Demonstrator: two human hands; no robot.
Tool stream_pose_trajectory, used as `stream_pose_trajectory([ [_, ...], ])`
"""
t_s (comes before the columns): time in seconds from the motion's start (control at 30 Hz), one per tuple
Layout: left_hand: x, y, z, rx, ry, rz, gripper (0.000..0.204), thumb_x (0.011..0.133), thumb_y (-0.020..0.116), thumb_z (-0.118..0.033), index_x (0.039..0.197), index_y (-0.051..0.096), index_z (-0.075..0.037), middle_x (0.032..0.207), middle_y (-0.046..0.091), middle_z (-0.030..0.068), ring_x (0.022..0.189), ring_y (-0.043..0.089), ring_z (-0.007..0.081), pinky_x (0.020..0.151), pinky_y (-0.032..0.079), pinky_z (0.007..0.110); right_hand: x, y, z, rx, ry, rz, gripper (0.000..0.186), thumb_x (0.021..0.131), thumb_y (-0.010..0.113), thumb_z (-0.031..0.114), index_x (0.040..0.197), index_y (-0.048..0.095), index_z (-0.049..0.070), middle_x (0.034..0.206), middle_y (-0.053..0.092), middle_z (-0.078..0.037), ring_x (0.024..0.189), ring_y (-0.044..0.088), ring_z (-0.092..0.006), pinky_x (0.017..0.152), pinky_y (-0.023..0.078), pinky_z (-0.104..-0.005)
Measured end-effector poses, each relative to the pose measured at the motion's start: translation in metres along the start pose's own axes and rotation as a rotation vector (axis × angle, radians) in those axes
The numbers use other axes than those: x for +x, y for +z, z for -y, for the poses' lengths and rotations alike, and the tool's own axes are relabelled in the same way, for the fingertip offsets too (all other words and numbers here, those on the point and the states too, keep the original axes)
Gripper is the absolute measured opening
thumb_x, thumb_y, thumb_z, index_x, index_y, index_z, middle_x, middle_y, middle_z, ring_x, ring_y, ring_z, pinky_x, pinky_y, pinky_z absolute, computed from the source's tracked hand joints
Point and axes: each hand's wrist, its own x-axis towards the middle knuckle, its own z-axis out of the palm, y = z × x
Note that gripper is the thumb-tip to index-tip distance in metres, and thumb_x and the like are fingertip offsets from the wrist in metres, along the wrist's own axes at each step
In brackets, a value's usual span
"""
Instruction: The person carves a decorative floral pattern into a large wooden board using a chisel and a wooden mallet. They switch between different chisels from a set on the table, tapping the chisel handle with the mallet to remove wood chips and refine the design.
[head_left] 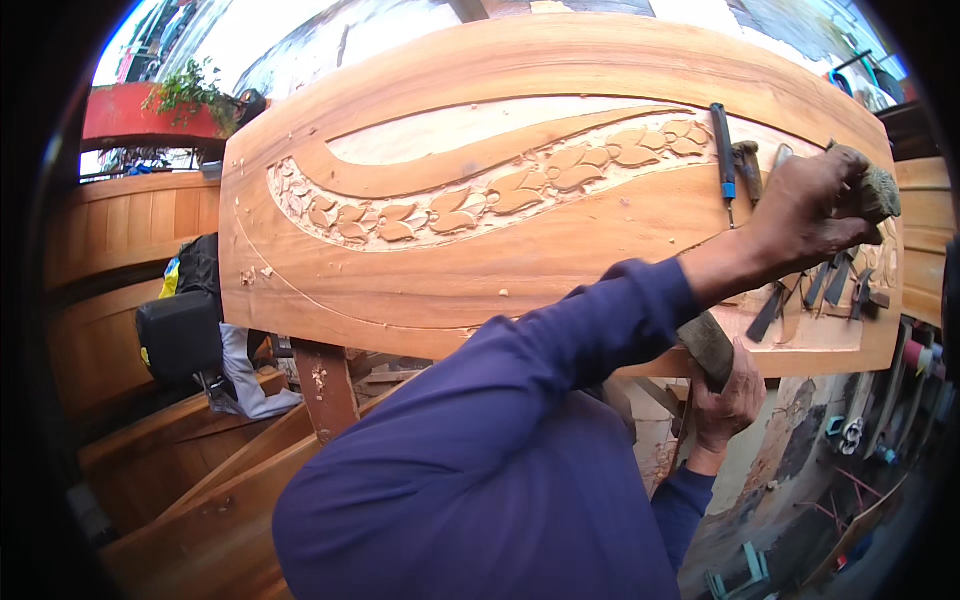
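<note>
A large wooden panel (450, 290) with a carved band of leaves and flowers (455, 210) lies across the view. My left hand (800, 210), at the end of an arm stretched across the panel, grips a rough grey-green block or pad (880, 195) above its right end. Below it, at the near edge, my right hand (730, 400) is closed round a dark, flat stone-like block (705, 340). Beside my left hand lie a long black and blue handled tool (723, 150), a wooden-handled tool (748, 165) and several chisels (815, 290), partly hidden by that hand.
A wooden post (320, 390) stands under the panel. Wooden boards (120, 220), a black case (175, 335) and pale cloth (240, 375) are at the left. A red planter (120, 115) with a plant stands behind. Clamps and other tools (850, 435) fill the lower right.
</note>
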Motion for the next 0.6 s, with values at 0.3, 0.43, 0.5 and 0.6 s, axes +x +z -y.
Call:
stream_pose_trajectory([
  [0.3, -0.049, -0.243, -0.091, -0.279, -0.265, -0.245, 0.051, 0.104, 0.065, -0.022, 0.147, 0.044, -0.005, 0.094, 0.068, 0.0112, 0.083, 0.072, 0.0195, 0.068, 0.063, 0.029, 0.016, -0.026, 0.014, 0.094, 0.107, 0.224, 0.078, 0.075, 0.091, 0.034, 0.141, 0.058, 0.007, 0.128, 0.067, -0.013, 0.118, 0.063, -0.0358, 0.102, 0.047, -0.0478],
  [0.43, -0.067, -0.319, -0.099, -0.01, -0.319, -0.296, 0.061, 0.107, 0.046, -0.053, 0.138, 0.054, -0.001, 0.096, 0.065, 0.0141, 0.075, 0.067, 0.0188, 0.063, 0.058, 0.031, 0.013, -0.028, 0.027, 0.095, 0.154, 0.227, 0.072, 0.077, 0.091, 0.031, 0.135, 0.059, 0.004, 0.124, 0.067, -0.019, 0.113, 0.063, -0.0415, 0.096, 0.049, -0.0494],
  [0.5, -0.072, -0.331, -0.093, -0.013, -0.324, -0.37, 0.055, 0.107, 0.048, -0.051, 0.131, 0.056, -0.001, 0.101, 0.065, 0.0136, 0.083, 0.067, 0.0194, 0.067, 0.059, 0.032, 0.011, -0.028, 0.043, 0.077, 0.19, 0.203, 0.067, 0.082, 0.089, 0.027, 0.136, 0.058, 0.002, 0.121, 0.068, -0.018, 0.107, 0.066, -0.0377, 0.091, 0.052, -0.0473],
  [0.6, -0.071, -0.318, -0.088, 0.111, -0.313, -0.432, 0.047, 0.107, 0.055, -0.046, 0.125, 0.057, -0.002, 0.103, 0.064, 0.0121, 0.078, 0.065, 0.0188, 0.062, 0.059, 0.03, 0.003, -0.027, 0.076, 0.506, 0.541, 0.174, 0.065, 0.087, 0.087, 0.024, 0.138, 0.056, -0.001, 0.115, 0.068, -0.015, 0.101, 0.068, -0.0288, 0.089, 0.054, -0.0416],
])
